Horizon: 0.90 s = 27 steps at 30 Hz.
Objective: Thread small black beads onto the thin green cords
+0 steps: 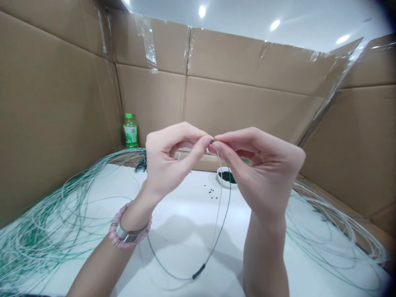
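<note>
My left hand (177, 159) and right hand (261, 169), thumbs and forefingers pinched closed, hold a tiny dark piece (212, 142) at center; thin, smooth white and green wires (229, 194) loop toward a black sleeve (199, 271) at six o'clock above the glossy white worktop (173, 251).

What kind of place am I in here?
Probably a small craft or assembly workstation: cardboard walls enclose a white tabletop, with bundles of thin wires or cords and a bowl of tiny black pieces.

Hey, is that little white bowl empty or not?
Not empty: small black beads show inside the white bowl, though the right hand hides part.
</note>
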### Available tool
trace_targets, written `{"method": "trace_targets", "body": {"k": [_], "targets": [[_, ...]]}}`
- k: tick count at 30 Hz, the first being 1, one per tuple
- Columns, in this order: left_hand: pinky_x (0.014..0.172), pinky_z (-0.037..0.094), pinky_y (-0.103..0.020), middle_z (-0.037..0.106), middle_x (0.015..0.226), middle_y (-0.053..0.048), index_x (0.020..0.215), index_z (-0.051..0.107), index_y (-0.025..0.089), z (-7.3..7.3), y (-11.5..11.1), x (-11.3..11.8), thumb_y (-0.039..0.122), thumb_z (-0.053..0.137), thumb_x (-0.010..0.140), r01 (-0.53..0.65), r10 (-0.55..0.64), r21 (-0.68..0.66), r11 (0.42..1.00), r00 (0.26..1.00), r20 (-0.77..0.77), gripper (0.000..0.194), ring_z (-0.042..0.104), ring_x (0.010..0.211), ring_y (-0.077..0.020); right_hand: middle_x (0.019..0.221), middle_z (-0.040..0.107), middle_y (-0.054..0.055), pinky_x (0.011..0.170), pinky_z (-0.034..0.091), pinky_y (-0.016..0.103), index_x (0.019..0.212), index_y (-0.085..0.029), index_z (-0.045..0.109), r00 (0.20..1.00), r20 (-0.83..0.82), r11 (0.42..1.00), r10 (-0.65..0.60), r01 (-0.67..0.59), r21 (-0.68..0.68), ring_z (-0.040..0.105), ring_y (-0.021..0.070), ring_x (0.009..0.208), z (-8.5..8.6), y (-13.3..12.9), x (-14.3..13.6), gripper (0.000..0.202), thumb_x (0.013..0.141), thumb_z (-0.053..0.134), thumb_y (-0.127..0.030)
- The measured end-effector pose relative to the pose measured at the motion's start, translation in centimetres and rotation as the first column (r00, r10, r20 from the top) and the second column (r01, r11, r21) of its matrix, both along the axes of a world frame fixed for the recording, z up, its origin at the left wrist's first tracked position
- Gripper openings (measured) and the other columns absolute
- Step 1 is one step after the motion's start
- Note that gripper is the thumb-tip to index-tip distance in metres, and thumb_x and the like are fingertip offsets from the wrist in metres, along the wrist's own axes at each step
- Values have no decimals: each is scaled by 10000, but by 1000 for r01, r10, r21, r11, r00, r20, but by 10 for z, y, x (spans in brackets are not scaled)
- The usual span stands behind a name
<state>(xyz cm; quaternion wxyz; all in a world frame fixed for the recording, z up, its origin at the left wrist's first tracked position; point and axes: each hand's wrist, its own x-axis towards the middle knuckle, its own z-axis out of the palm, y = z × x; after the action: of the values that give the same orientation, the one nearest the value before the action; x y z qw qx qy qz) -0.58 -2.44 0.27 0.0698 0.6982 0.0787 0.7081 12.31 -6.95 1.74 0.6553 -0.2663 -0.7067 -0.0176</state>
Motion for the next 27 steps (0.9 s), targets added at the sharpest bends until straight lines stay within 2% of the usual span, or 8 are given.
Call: {"method": "trace_targets", "body": {"k": [4,12,16,21,27], "targets": [[522,515,-174,651,681,4,729,666,166,1,-2,2,109,649,751,-22,24,-42,999,999,47,64,603,603,-76,705,686,-54,580,543,194,793,-225,664,1000,-1,999,21,-21,-44,649,85,664,0,0,0,167,765,624,-65],[489,498,-154,646,629,20,733,660,159,3,1,-1,160,618,794,69,-69,-109,992,998,5,74,602,557,-61,684,683,-54,541,553,210,802,-229,651,998,-60,997,24,-29,-76,645,93,603,-3,1,0,92,759,672,-150],[483,487,-149,640,639,22,730,659,161,3,0,0,160,636,780,91,-89,-104,990,996,24,54,598,560,-57,675,684,-51,512,542,217,846,-243,646,994,-84,992,71,-79,-98,630,97,567,-4,1,1,135,750,685,-156],[461,470,-150,641,621,23,706,658,166,3,0,0,199,669,755,66,-63,-111,992,997,33,60,587,544,-59,755,666,-18,508,536,254,944,-285,608,993,-104,988,48,-62,-139,653,142,641,-5,3,3,227,744,700,-228],[458,466,-149,640,608,26,699,661,168,3,1,0,203,641,781,54,-50,-138,989,998,32,92,580,528,-56,715,648,-17,516,510,272,964,-306,595,996,-89,995,26,-34,-97,640,150,636,-5,6,5,234,752,690,-277]]}}
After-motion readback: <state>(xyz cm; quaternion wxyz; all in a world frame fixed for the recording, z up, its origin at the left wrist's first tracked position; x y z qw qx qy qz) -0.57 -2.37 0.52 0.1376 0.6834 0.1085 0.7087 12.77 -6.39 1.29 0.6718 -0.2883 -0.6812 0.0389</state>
